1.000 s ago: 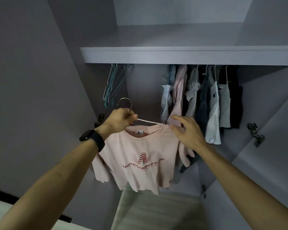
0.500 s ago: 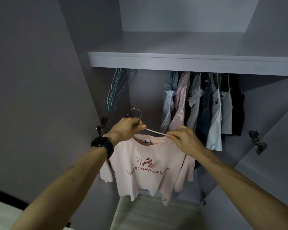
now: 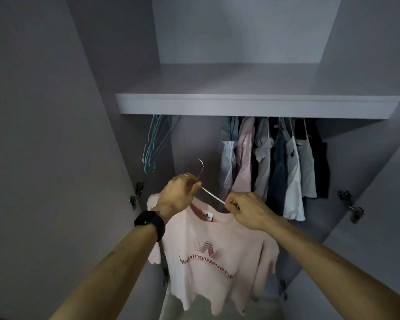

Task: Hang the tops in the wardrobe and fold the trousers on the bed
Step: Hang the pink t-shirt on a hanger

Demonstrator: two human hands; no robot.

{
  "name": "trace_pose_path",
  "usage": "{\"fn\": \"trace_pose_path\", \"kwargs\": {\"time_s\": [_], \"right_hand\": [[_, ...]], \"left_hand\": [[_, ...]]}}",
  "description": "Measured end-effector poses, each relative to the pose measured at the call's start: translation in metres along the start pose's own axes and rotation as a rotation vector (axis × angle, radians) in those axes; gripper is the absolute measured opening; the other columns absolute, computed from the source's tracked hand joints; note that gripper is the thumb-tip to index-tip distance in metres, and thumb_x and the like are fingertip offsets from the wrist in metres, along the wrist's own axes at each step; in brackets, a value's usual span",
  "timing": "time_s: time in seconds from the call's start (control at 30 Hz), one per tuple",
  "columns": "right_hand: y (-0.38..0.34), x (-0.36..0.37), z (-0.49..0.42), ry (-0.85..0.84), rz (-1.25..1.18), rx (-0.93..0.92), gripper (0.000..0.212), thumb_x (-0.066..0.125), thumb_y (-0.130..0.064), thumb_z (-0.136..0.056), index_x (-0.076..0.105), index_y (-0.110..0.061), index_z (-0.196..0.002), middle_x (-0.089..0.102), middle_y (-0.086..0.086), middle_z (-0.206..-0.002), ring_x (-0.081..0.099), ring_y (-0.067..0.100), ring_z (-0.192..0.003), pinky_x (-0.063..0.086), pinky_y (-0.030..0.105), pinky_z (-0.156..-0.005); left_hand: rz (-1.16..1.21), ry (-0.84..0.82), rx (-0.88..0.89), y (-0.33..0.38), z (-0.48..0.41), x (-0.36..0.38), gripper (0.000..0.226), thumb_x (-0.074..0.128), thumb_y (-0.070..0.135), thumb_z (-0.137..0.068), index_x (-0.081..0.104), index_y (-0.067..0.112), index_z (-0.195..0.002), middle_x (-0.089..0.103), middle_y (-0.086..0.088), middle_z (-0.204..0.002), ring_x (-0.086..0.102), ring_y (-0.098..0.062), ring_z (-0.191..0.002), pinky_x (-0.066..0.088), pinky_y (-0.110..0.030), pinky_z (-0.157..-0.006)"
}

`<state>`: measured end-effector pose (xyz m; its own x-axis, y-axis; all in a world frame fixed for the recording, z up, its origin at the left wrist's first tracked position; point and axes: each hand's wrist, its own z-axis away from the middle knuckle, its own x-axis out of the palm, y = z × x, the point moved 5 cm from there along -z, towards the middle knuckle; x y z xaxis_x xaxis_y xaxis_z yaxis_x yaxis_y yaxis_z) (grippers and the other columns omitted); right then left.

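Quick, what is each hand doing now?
Left hand: closed on the hanger near its hook.
Right hand: closed, pinching the pink T-shirt at the hanger.

On the chest of the pink T-shirt (image 3: 208,255) you can read red lettering, roughly "Waiting Wave", under a striped "W" logo. Its neck label (image 3: 207,215) is too small to read.

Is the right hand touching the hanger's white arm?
Touching. The head view shows the right hand pinching the hanger arm where it enters the pink T-shirt collar.

Wardrobe rail hidden behind shelf (image 3: 252,106); pink tee (image 3: 217,257) print's end unreadable.
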<state>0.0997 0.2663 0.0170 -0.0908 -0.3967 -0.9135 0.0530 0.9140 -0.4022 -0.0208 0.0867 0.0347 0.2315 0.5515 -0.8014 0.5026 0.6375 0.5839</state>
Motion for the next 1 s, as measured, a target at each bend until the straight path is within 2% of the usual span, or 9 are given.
{"fn": "trace_pose_path", "kwargs": {"time_s": [0.13, 0.27, 0.33, 0.4, 0.57, 0.67, 0.8, 0.9, 1.0], "right_hand": [[-0.019, -0.004, -0.021, -0.029, -0.053, 0.155, 0.016, 0.054, -0.016, -0.093, 0.066, -0.026, -0.088, 0.071, -0.01, -0.094, 0.066, 0.018, -0.097, 0.051, 0.029, -0.08], [-0.046, -0.017, -0.06, -0.028, -0.158, 0.268, 0.022, 0.054, -0.015, -0.093, 0.066, -0.026, -0.078, 0.061, -0.02, -0.063, 0.071, 0.01, -0.082, 0.042, 0.015, -0.057], [-0.054, -0.019, -0.08, -0.023, -0.201, 0.322, 0.025, 0.054, -0.016, -0.093, 0.066, -0.025, -0.074, 0.063, -0.017, -0.059, 0.071, 0.003, -0.069, 0.041, 0.013, -0.05], [-0.058, -0.016, -0.099, -0.025, -0.239, 0.363, 0.025, 0.055, -0.016, -0.093, 0.068, -0.022, -0.072, 0.067, -0.012, -0.059, 0.071, 0.004, -0.066, 0.046, 0.016, -0.055], [-0.046, 0.007, -0.132, 0.013, -0.281, 0.445, 0.02, 0.053, -0.02, -0.095, 0.068, -0.018, -0.083, 0.064, -0.011, -0.05, 0.061, -0.008, -0.05, 0.04, 0.012, -0.05], [-0.032, 0.021, -0.153, 0.073, -0.278, 0.457, 0.018, 0.051, -0.017, -0.095, 0.064, -0.021, -0.083, 0.067, -0.009, -0.06, 0.068, 0.0, -0.063, 0.046, 0.015, -0.057], [-0.013, 0.036, -0.178, 0.12, -0.246, 0.467, 0.02, 0.05, -0.01, -0.089, 0.067, -0.016, -0.098, 0.073, 0.005, -0.095, 0.07, 0.024, -0.097, 0.055, 0.034, -0.091], [-0.001, 0.042, -0.197, 0.166, -0.232, 0.45, 0.026, 0.049, -0.008, -0.089, 0.067, -0.007, -0.109, 0.071, 0.009, -0.106, 0.067, 0.027, -0.102, 0.055, 0.037, -0.092], [0.006, 0.039, -0.212, 0.235, -0.16, 0.439, 0.029, 0.05, -0.009, -0.091, 0.069, -0.007, -0.113, 0.07, 0.01, -0.115, 0.064, 0.029, -0.108, 0.05, 0.029, -0.089]], "left_hand": [[-0.223, 0.081, 0.057, -0.006, -0.022, -0.044, 0.039, 0.055, 0.036, -0.1, 0.054, 0.027, -0.138, 0.053, -0.001, -0.142, 0.052, -0.023, -0.127, 0.049, -0.042, -0.102], [-0.382, 0.352, 0.222, 0.006, -0.045, -0.11, 0.062, 0.058, 0.026, -0.098, 0.035, 0.019, -0.155, 0.026, -0.012, -0.164, 0.029, -0.034, -0.147, 0.028, -0.049, -0.119], [-0.46, 0.468, 0.309, 0.014, -0.057, -0.134, 0.071, 0.056, 0.029, -0.097, 0.025, 0.019, -0.16, 0.015, -0.012, -0.167, 0.018, -0.034, -0.152, 0.019, -0.057, -0.122], [-0.533, 0.539, 0.339, 0.017, -0.072, -0.15, 0.074, 0.051, 0.037, -0.099, 0.016, 0.02, -0.162, 0.008, -0.012, -0.168, 0.011, -0.033, -0.155, 0.011, -0.059, -0.122], [-0.551, 0.58, 0.313, -0.002, -0.112, -0.143, 0.068, 0.028, 0.051, -0.106, -0.002, 0.026, -0.162, -0.007, -0.003, -0.169, -0.002, -0.025, -0.156, 0.001, -0.059, -0.123], [-0.471, 0.656, 0.314, -0.018, -0.132, -0.129, 0.063, 0.022, 0.049, -0.109, -0.007, 0.03, -0.16, -0.016, 0.004, -0.166, -0.011, -0.019, -0.155, 0.002, -0.063, -0.122], [-0.42, 0.809, 0.352, -0.018, -0.148, -0.116, 0.063, 0.025, 0.047, -0.108, -0.006, 0.029, -0.16, -0.004, 0.0, -0.169, -0.007, -0.022, -0.156, 0.0, -0.067, -0.12], [-0.42, 0.912, 0.385, -0.018, -0.156, -0.115, 0.063, 0.027, 0.046, -0.108, 0.0, 0.027, -0.161, 0.004, -0.004, -0.17, -0.002, -0.023, -0.156, 0.001, -0.068, -0.119], [-0.408, 0.998, 0.411, -0.02, -0.158, -0.113, 0.063, 0.028, 0.047, -0.107, 0.005, 0.026, -0.161, 0.008, -0.004, -0.169, 0.002, -0.024, -0.156, 0.002, -0.067, -0.119]]}}
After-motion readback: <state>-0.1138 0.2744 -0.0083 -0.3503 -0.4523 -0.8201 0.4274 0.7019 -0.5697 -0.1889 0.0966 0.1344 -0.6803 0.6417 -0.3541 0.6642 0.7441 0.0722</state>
